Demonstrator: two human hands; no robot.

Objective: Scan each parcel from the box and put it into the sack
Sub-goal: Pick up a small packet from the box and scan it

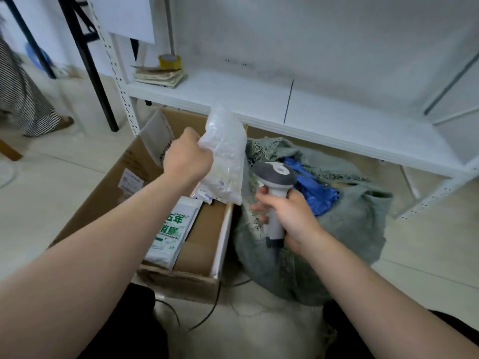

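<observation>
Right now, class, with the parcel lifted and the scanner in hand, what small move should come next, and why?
Probably aim the scanner at the parcel: the left hand holds the parcel up over the box, the right hand grips the scanner beside it, and the parcel is not yet in the sack.

Box [181, 278] left of sack [350, 229], both before shelf [337, 120]; parcel [171, 231] in box.

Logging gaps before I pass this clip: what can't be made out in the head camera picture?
Head view:
- Any label on the clear parcel held by the left hand: blurred.
- The scanner window, in the right hand: turned away from the camera.
- Far part of the box: behind the left hand and parcel.
- The sack contents beyond a blue item: under its folds.
</observation>
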